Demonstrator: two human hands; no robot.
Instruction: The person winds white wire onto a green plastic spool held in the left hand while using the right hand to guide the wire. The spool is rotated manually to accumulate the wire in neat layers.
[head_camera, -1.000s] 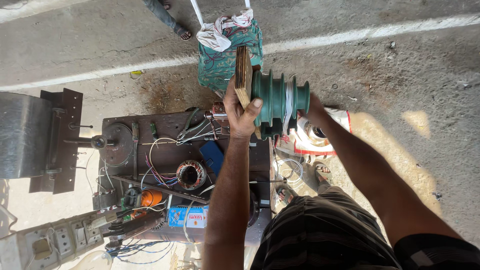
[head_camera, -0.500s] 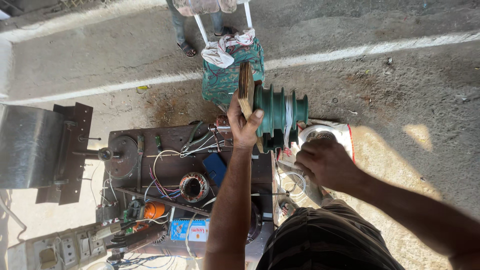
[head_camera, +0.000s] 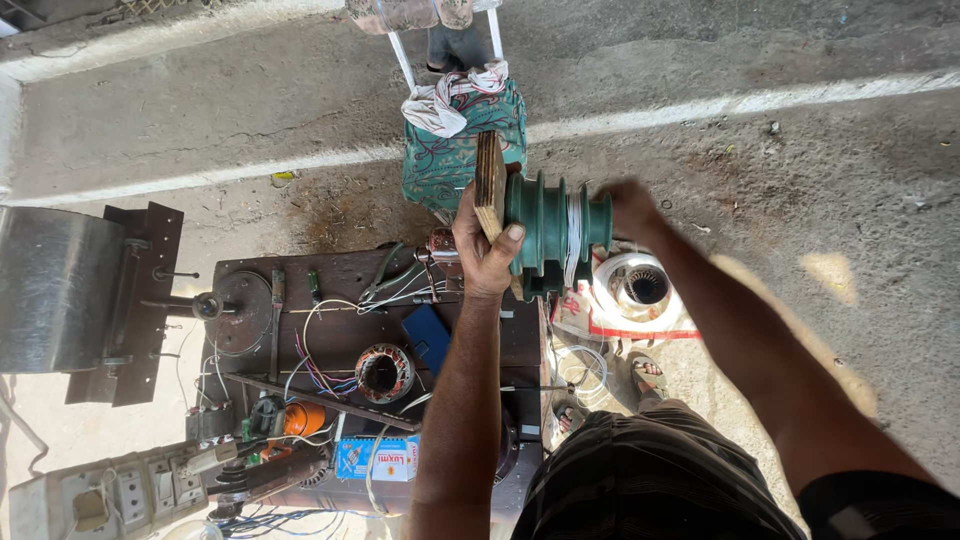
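Observation:
A green stepped winding former (head_camera: 549, 236) with white wire in its grooves stands out from a wooden board (head_camera: 490, 186). My left hand (head_camera: 484, 255) grips the board's edge, thumb against the green former. My right hand (head_camera: 628, 206) is blurred and rests on the former's far end. Whether its fingers grip the former I cannot tell. Below, on the dark workbench (head_camera: 255, 272), lies a motor stator (head_camera: 384, 372) with loose wires.
A white fan motor housing (head_camera: 637, 286) lies on a red-and-white bag on the ground. A metal drum machine (head_camera: 60, 290) stands at left. Tools, an orange part (head_camera: 302, 417), a blue box (head_camera: 376, 457) and a switchboard (head_camera: 105, 492) crowd the bench. Another person stands behind a cloth-draped stool (head_camera: 462, 135).
My right hand rose from near the white housing back up to the far end of the green former. My left hand kept its hold on the board.

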